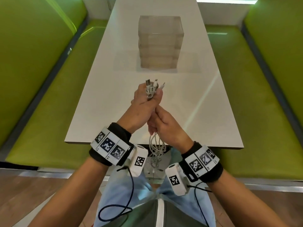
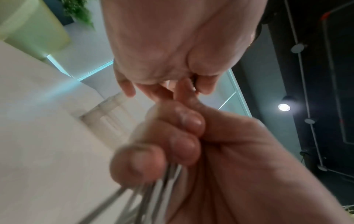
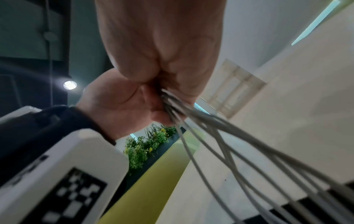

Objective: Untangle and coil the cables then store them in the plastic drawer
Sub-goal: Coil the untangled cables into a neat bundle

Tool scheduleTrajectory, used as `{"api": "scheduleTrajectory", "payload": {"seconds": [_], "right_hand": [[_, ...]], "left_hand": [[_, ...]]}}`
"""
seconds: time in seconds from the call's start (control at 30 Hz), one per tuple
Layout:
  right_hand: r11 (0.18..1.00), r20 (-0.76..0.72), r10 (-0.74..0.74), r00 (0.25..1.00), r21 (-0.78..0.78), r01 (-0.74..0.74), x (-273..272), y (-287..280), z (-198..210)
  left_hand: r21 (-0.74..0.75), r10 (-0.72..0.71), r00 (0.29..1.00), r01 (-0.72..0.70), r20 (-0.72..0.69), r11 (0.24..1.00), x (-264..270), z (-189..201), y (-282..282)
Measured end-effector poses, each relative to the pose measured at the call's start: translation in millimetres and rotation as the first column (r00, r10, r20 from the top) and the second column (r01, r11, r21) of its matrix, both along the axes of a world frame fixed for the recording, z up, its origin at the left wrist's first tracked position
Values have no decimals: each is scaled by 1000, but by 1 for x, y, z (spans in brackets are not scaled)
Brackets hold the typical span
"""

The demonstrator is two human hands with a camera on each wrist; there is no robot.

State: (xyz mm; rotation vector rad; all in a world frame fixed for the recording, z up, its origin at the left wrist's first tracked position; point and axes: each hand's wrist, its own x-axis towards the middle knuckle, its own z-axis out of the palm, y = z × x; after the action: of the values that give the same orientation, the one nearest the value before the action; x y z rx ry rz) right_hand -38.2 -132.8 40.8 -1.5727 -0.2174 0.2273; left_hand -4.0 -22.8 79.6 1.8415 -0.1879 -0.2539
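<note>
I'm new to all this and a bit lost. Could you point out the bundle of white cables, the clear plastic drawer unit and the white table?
bundle of white cables (image 1: 151, 90): head view, plug ends.
clear plastic drawer unit (image 1: 159, 46): head view, front face.
white table (image 1: 196, 112): head view, bare top.

A café or canteen booth is suggested: a long white bench (image 1: 205, 99) is flanked by green padded seats (image 1: 41, 95), with potted greenery (image 3: 145, 145) behind
</note>
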Motion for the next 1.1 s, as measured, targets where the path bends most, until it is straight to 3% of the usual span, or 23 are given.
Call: {"api": "scheduleTrajectory", "payload": {"seconds": [0.07,0.17,0.37,0.47,0.57,0.67,0.73,0.77,0.8,0.87,0.9,0.97,1.0,1.03,1.1], "right_hand": [[996,-30,-40,999,76,42,1,-2,-1],[986,-35,-84,996,138,88,3,-8,5],[984,-2,-176,984,-26,176,5,-8,10],[966,30,-209,977,-148,212,6,-7,8],[973,12,-219,976,-72,220,6,-11,12],[982,-33,-188,982,-37,187,4,-17,19],[981,-119,-98,988,-177,76,4,-24,21],[936,-190,-31,981,-350,-38,4,-29,26],[827,-272,46,961,-529,-189,2,-37,29],[604,-332,217,918,-693,-394,-3,-49,43],[586,-266,297,917,-708,-395,-5,-51,53],[647,18,344,939,-729,-223,-4,-47,70],[620,135,367,920,-773,-133,2,-46,70],[509,172,425,889,-857,-78,10,-44,70],[145,-9,509,861,-985,-96,25,-43,65]], "left_hand": [[-58,-77,997,76,-9,995,-6,2,2],[-14,-106,994,106,17,994,-14,-8,7],[-306,-144,979,95,-143,947,-22,-30,7],[-251,-181,980,155,-85,956,-19,-34,10],[-140,-271,963,269,8,953,-21,-35,14],[-99,-192,981,194,34,976,-23,-42,14],[-108,-118,993,119,14,987,-21,-46,15],[-78,-99,995,99,10,992,-18,-48,18],[-37,-89,996,89,9,995,-15,-48,21],[64,-115,993,114,18,991,-10,-45,28],[119,-163,986,160,19,980,-8,-43,29],[211,-301,953,296,-9,931,-7,-36,27],[229,-352,935,351,-36,908,-9,-34,24],[225,-387,920,390,-59,893,-10,-31,22],[201,-417,907,421,-63,885,-12,-28,22]]}}
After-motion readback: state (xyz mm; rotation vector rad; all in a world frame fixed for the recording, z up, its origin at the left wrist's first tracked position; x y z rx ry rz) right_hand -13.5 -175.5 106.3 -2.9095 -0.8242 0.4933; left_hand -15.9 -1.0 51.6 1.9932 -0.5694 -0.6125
